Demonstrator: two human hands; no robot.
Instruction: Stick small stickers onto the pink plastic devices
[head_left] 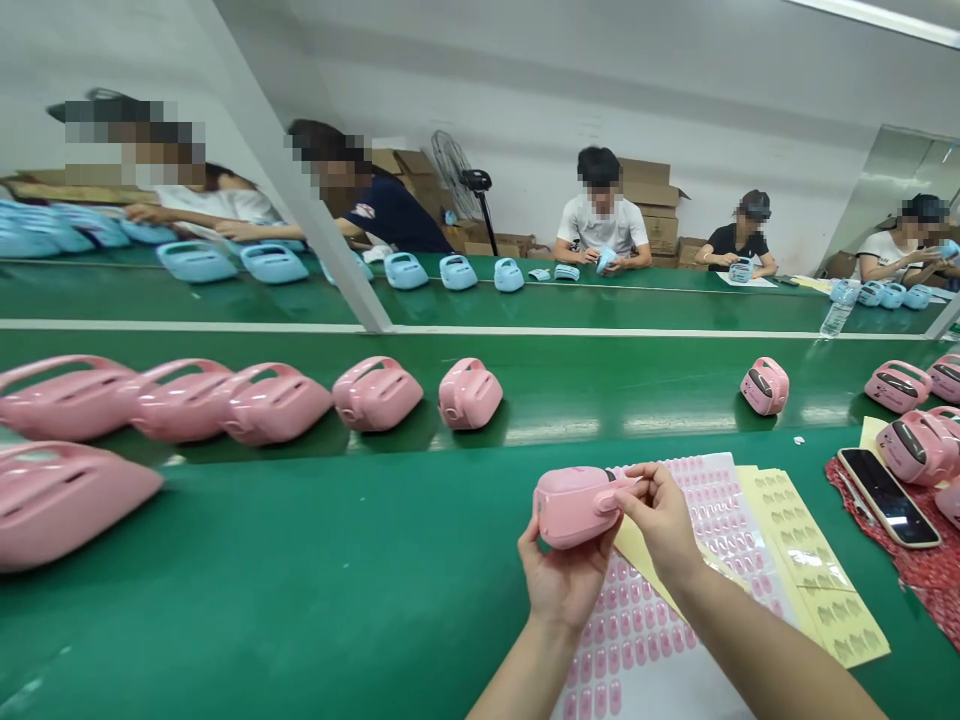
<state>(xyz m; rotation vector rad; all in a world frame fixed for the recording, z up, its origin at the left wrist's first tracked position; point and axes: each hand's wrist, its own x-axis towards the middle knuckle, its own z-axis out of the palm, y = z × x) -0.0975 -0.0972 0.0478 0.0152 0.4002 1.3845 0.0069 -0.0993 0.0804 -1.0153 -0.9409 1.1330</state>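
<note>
My left hand grips a pink plastic shell from below, holding it above the green table. My right hand is closed in a pinch at the shell's right end, fingertips pressed on its edge; whether a small sticker is between them I cannot make out. Under both hands lies a white sheet of small pink stickers. Beside it lie yellow backing sheets with the stickers peeled off.
Several pink shells stand in a row on the green conveyor belt, more at right. A phone lies on a red cloth. Across the far belt several people sit handling blue shells.
</note>
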